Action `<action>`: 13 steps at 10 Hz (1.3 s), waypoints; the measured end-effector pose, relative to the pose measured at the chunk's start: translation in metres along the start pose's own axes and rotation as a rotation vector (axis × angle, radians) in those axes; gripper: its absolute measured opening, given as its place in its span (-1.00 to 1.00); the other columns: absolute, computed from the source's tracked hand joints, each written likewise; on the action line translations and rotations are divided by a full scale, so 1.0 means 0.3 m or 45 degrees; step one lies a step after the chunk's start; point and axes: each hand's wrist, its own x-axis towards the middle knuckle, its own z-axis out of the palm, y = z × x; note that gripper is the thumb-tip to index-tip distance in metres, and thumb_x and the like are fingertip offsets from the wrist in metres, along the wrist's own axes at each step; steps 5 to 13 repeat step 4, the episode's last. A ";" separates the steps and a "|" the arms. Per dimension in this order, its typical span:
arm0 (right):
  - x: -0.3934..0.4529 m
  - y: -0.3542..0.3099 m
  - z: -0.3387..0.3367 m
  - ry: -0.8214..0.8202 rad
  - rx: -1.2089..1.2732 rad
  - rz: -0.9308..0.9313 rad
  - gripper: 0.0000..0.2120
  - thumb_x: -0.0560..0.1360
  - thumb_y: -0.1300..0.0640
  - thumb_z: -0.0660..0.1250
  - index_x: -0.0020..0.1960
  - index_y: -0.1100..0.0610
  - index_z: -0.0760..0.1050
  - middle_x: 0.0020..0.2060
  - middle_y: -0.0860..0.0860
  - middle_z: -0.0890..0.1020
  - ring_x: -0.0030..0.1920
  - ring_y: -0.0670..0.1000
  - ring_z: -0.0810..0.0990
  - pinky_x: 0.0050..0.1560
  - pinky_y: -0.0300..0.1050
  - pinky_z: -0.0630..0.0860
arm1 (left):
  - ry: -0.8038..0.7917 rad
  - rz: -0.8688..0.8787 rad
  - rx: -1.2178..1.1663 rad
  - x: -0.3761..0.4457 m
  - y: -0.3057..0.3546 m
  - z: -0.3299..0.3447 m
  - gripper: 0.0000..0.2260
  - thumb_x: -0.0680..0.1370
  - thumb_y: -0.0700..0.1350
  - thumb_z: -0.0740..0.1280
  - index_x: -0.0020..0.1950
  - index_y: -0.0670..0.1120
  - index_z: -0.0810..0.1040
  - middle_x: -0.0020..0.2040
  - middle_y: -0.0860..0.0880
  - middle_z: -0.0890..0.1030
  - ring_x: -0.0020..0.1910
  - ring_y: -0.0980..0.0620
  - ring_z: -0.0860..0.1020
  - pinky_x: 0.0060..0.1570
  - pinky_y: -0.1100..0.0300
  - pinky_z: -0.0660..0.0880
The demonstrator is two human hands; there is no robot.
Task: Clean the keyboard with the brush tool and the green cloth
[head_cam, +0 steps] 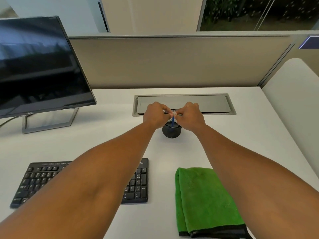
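Both hands meet over the black mesh cup (171, 130), mid-tabletop toward the back edge, just in front of the cable hatch (183, 104). Left hand (154, 114) and right hand (190, 116) have fingers curled in, tips pinching the top end of the brush (172, 121) between them. The brush is a thin blue stick, top looks whitish; too small to tell who holds which part, or whether a cap is involved.

Brush long axis is near upright, lower end down in the cup. So the exit is straight up out of the rim, both hands equally near.

Keyboard (138, 183) lies at the front-left of the tabletop, long axis running left-right, partly under the left forearm. Cloth (203, 200), green and folded, sits at the front edge right of the keyboard, apart from it, under the right forearm. Monitor (38, 66) stands at the back-left.

Judgement: brush still being fetched, no cleaning begun; after the lift it must come back toward the front-left.
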 end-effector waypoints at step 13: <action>-0.087 -0.060 -0.048 0.100 -0.018 -0.006 -0.59 0.54 0.06 0.32 0.38 0.06 0.46 0.22 0.07 0.45 0.30 0.07 0.35 0.07 0.02 0.55 | 0.092 0.021 0.004 -0.082 0.020 -0.072 -0.68 0.58 0.06 0.42 0.33 0.09 0.58 0.35 0.01 0.57 0.21 0.01 0.56 -0.05 0.19 0.45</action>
